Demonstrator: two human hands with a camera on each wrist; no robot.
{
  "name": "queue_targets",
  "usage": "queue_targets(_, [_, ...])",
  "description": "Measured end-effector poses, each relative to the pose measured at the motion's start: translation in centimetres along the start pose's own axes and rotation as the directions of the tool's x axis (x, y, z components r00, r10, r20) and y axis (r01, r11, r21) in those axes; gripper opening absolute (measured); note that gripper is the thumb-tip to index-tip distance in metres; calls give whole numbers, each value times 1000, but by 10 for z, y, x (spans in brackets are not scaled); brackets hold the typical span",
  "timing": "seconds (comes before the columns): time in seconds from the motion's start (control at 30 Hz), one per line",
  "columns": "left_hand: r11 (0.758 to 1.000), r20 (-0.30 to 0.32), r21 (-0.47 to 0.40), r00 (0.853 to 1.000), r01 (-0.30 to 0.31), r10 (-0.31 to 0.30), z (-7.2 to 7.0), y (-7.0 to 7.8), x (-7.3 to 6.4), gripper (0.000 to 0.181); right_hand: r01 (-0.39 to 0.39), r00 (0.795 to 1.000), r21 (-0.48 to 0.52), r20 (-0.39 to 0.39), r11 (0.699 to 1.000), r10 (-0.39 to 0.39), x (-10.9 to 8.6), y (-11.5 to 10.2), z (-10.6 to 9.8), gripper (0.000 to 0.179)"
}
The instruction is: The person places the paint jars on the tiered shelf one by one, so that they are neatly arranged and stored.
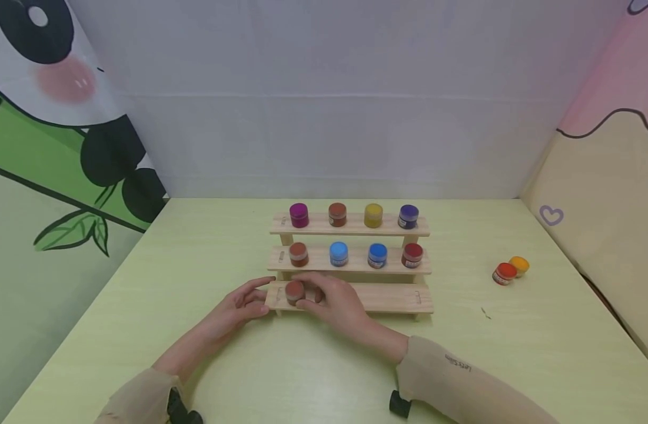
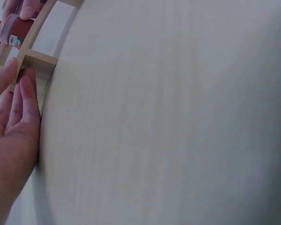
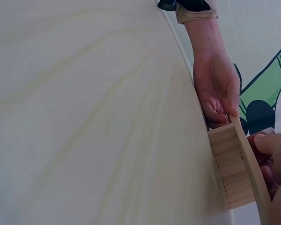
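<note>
A three-step wooden rack (image 1: 387, 298) stands on the table with small paint jars on it. My right hand (image 1: 331, 300) pinches a reddish-brown paint jar (image 1: 294, 292) between thumb and fingers at the left end of the lowest step. That jar (image 2: 16, 31) appears upright on the board in the left wrist view. My left hand (image 1: 239, 306) holds the left end of the same step. In the right wrist view the left thumb lies against the board's edge, and the left hand's other fingers (image 3: 213, 110) curl beside the rack's leg.
The top step carries purple, brown, yellow and dark blue jars (image 1: 408, 217). On the middle step are brown, light blue, blue and dark red jars (image 1: 412, 255). To the right, a red jar (image 1: 504, 273) and an orange jar (image 1: 519, 265) stand together on the table (image 1: 557, 353).
</note>
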State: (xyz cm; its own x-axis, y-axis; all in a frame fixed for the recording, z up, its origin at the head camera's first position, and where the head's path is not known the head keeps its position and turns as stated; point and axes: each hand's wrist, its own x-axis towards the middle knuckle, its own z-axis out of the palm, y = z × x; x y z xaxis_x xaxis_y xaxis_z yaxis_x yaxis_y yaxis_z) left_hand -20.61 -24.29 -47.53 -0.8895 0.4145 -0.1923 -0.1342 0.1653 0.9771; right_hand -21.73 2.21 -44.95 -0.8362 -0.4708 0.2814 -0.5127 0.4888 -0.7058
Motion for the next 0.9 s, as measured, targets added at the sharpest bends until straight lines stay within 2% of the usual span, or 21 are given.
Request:
queue_targets(0.47, [1000,1,1,1000,1,-1,-1,-1,2,67,-12,1000,-33,-15,999,11,0,1,3,41])
queue_targets(0.9, [1000,3,-8,1000,2,-2,-2,-2,2,67,-26,1000,-18,4,999,27,0,1,2,41])
